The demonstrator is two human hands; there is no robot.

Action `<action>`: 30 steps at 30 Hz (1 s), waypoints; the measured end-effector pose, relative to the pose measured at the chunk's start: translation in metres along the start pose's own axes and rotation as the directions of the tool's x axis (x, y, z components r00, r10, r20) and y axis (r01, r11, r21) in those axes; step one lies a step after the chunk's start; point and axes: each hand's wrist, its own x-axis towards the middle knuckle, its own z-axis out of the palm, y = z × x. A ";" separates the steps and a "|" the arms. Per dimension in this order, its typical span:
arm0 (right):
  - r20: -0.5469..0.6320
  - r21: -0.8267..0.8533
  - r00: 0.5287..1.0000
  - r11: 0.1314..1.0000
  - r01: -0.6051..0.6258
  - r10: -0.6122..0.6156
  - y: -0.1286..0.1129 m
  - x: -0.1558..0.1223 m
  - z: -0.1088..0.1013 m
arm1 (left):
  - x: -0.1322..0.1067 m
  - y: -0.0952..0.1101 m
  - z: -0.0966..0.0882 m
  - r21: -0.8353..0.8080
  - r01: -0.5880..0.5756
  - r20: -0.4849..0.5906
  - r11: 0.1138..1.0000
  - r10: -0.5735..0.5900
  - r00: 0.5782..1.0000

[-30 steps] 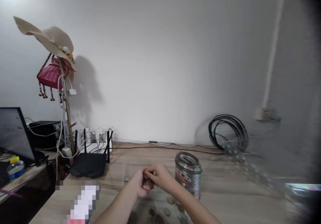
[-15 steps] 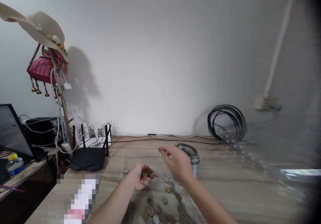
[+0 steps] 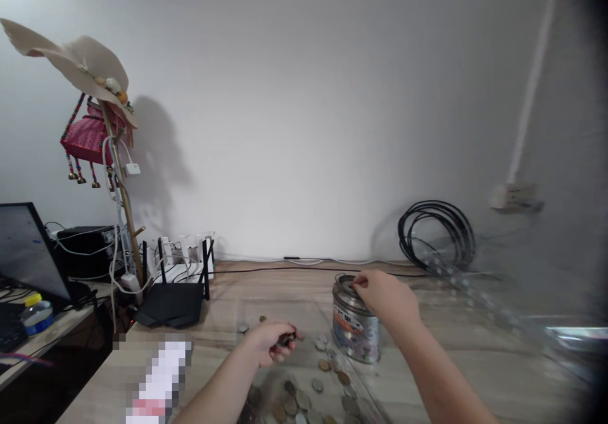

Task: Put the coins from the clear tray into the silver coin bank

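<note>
Silver-metal coin tin (image 3: 356, 330) is standing upright on the wooden table (image 3: 475, 360). The right hand (image 3: 389, 297) is pinching narrowly over its lid, and any coin there is too small to tell. The left hand (image 3: 266, 343) is curling round half-hidden coins (image 3: 285, 339). Loose coins (image 3: 304, 400) are lying nearer, cut off by the frame edge.

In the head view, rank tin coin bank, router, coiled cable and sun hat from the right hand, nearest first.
1. Tin coin bank: under the right hand.
2. Coiled cable: behind right, by the wall.
3. Router: far left on the table.
4. Sun hat: upper left, beyond the router.
</note>
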 end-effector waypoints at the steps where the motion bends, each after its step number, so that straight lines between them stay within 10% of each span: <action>1: 0.004 -0.006 1.000 1.000 0.009 -0.009 0.000 0.000 0.000 | 0.000 0.000 0.000 -0.009 0.000 -0.014 1.000 0.000 1.000; 6: 0.020 0.019 1.000 1.000 0.003 -0.004 0.001 0.001 0.000 | 0.002 0.000 -0.003 -0.113 0.049 -0.024 0.992 -0.052 0.998; 12: -0.299 0.166 0.930 0.948 0.270 -0.212 -0.031 -0.022 0.007 | 0.001 0.000 -0.003 -0.167 0.047 0.023 0.985 -0.044 0.999; 17: 0.029 0.470 0.822 0.733 0.492 -0.569 -0.073 -0.050 0.040 | 0.001 0.000 0.001 -0.114 -0.062 -0.093 0.992 0.051 0.994; 30: 0.235 0.819 0.820 0.560 0.121 -0.522 -0.075 -0.045 0.081 | 0.005 -0.002 -0.005 -0.204 -0.093 -0.051 0.975 0.084 0.995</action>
